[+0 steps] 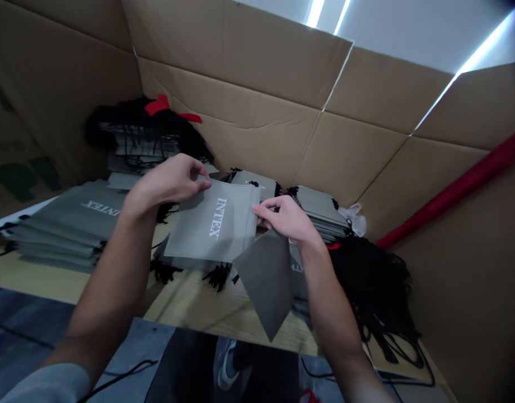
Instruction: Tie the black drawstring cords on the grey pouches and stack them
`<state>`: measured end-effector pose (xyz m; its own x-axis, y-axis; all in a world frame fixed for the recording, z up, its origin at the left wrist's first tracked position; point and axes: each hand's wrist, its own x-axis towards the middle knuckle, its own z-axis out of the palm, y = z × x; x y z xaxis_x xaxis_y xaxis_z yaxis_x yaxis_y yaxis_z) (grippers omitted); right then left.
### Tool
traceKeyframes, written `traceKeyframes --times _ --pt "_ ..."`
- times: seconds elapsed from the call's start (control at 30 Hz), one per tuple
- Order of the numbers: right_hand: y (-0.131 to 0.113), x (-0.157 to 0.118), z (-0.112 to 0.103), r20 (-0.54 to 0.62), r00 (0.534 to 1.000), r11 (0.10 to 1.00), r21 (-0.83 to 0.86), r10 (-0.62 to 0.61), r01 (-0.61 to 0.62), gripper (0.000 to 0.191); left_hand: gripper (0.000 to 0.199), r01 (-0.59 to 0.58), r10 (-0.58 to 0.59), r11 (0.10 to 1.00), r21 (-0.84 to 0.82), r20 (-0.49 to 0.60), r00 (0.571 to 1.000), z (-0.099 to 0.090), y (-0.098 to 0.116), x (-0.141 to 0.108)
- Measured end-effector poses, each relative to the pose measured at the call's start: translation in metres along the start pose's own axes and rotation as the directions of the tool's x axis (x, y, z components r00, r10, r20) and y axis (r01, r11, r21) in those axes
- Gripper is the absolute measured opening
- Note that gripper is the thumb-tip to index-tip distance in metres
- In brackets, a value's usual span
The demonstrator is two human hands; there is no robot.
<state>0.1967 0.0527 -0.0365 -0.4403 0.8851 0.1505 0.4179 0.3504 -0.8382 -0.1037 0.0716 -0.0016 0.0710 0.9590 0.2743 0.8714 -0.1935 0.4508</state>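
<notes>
A flat grey fabric pouch [190,226] printed with white INTEX lettering is stretched between my hands, tilted toward me. My left hand [173,179] pinches its upper left corner between thumb and fingers. At the upper right edge, my right hand [286,215] is closed with thumb and finger on the pouch. A darker plain grey piece [268,280] hangs corner-down under my right hand; whether the same fingers hold it is hidden. Beneath the pouch lie more grey pouches with black cord ends [218,277].
To the left, INTEX pouches form a stack [64,235]. Behind it rises a taller pile [144,140] with black cords and a red strip. Further pouch stacks [320,210] stand at the back. Black cords [366,280] heap at the right. Cardboard walls [257,117] enclose the wooden table [190,305].
</notes>
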Motion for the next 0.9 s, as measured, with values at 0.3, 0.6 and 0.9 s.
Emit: traceKeyframes --times 0.3,0.6,0.9 --pt "0.048 0.046 0.055 0.153 0.973 0.984 -0.064 0.176 -0.168 0.04 0.009 0.1 -0.109 0.99 0.094 0.095 0.989 0.058 -0.06 0.004" --pt "0.073 0.059 0.081 0.167 0.953 0.953 -0.213 0.253 -0.216 0.036 0.032 0.085 -0.12 0.98 0.179 0.195 0.973 0.099 -0.084 0.003" --pt "0.028 0.034 0.036 0.177 0.976 0.964 -0.253 0.13 -0.082 0.037 0.029 -0.001 -0.014 0.978 0.211 0.073 0.997 0.102 -0.075 0.003"
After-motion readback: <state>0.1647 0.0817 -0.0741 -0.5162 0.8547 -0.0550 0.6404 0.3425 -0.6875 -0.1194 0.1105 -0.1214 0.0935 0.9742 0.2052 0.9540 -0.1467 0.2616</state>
